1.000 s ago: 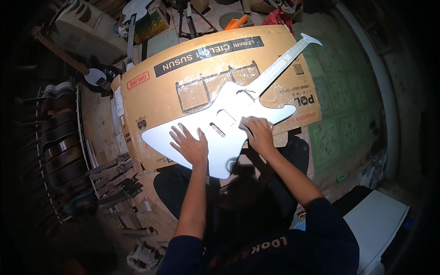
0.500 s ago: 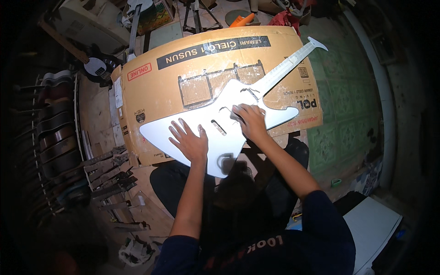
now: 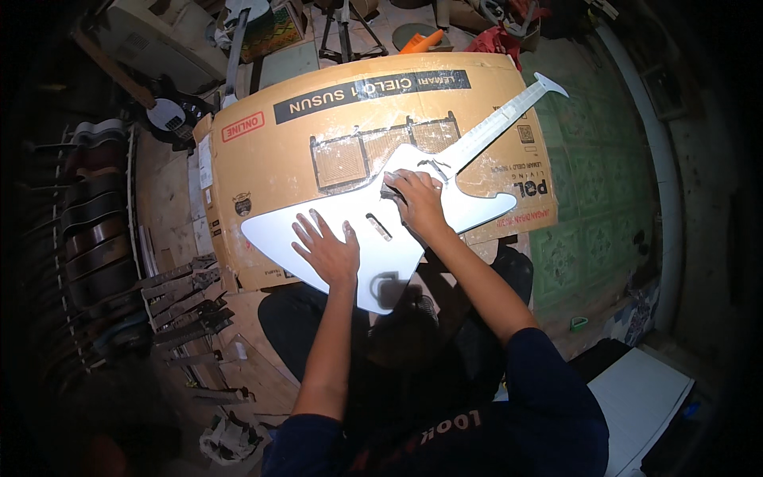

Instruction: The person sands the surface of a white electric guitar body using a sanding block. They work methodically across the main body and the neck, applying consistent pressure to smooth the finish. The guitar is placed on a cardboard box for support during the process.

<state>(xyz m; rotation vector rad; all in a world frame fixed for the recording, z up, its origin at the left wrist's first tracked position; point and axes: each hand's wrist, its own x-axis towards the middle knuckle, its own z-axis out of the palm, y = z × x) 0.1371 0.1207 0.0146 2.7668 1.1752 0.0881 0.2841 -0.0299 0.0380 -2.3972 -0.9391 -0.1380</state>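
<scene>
- Cardboard sheet [image 3: 278,151]: I see it spread beneath the work, its printed side up.
- White guitar [image 3: 366,258]: it lies flat across the cardboard, its near body edge overhanging toward my lap. Its long axis runs diagonally, broad tail at lower left, headstock [image 3: 550,84] pointing away to the upper right.
- Left hand [image 3: 328,250]: open, palm down on the body; I'd keep it firm here as a steady anchor.
- Right hand [image 3: 417,199]: fingers curled over the mid-body; I can't tell whether they grip anything. I'd stroke with light, even pressure.
- Slot [image 3: 379,226]: I'd ease off around its edges, so fingertips don't catch.
</scene>
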